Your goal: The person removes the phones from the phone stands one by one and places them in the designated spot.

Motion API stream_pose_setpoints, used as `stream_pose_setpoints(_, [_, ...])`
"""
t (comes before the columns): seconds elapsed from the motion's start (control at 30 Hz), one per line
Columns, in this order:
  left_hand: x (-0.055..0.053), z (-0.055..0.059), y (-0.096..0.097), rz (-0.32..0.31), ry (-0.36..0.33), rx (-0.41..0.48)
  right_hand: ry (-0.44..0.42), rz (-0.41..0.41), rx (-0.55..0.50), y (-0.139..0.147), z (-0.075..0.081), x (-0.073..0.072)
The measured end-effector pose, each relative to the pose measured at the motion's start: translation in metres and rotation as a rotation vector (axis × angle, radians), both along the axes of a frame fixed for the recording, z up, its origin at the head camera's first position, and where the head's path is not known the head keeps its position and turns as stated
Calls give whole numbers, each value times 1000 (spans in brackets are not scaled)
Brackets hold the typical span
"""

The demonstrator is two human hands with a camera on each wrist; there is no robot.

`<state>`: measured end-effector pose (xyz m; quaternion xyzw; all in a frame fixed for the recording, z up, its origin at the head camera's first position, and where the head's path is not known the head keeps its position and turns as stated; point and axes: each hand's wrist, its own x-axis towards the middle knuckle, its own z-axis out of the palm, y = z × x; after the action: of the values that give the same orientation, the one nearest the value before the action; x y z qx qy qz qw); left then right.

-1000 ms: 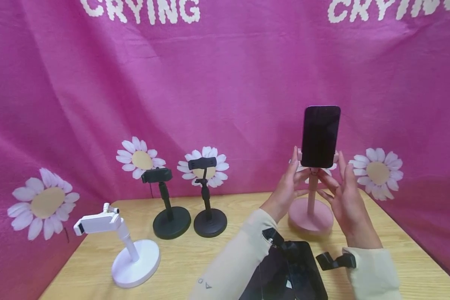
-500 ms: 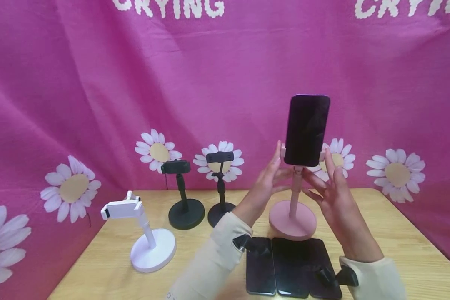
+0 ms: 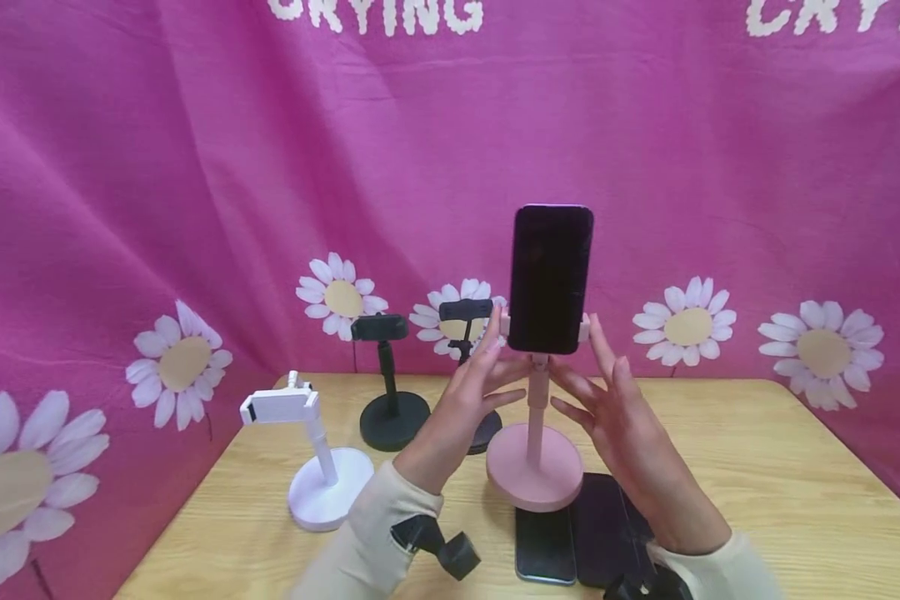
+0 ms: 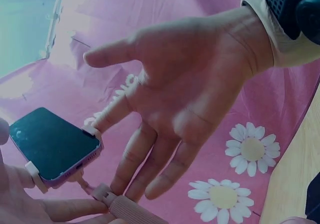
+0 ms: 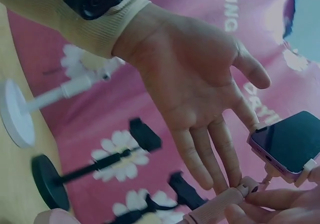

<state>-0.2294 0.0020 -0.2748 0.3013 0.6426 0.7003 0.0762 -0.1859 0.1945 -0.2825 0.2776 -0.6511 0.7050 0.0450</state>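
Observation:
A pink phone stand (image 3: 535, 475) holds a phone (image 3: 551, 279) with a dark screen and purple edge upright in its clamp. My left hand (image 3: 461, 408) is on the left of its stem and my right hand (image 3: 633, 433) on the right. Both hands have fairly straight fingers. Each index finger reaches up to one clamp end, and the other fingertips touch the stem below the clamp. In the right wrist view, the left hand (image 5: 192, 78) shows its palm, thumb away from the stand. The right hand (image 4: 185, 83) looks much the same in the left wrist view.
A white phone stand (image 3: 330, 487) is at the left of the wooden table (image 3: 750, 467). Behind it is a black stand (image 3: 393, 421), with a second black stand (image 3: 465, 311) partly behind my left hand. Several dark phones (image 3: 545, 546) lie in front, overlapped by the pink base.
The pink stand with its phone has moved left and nearer to me, between both hands. Its base now overlaps the far ends of the phones on the table. The head view has turned right-to-left slightly.

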Motion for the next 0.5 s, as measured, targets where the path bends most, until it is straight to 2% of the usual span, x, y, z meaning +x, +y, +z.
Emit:
stream_pose_setpoints(0.2, [14,-7,-29,37,-16,-14,-9,107,-60,-24,-12,0])
stream_pose_setpoints(0.5, [26,-21,-60,71,-33,-1,-64,246,-114,-52,-29,0])
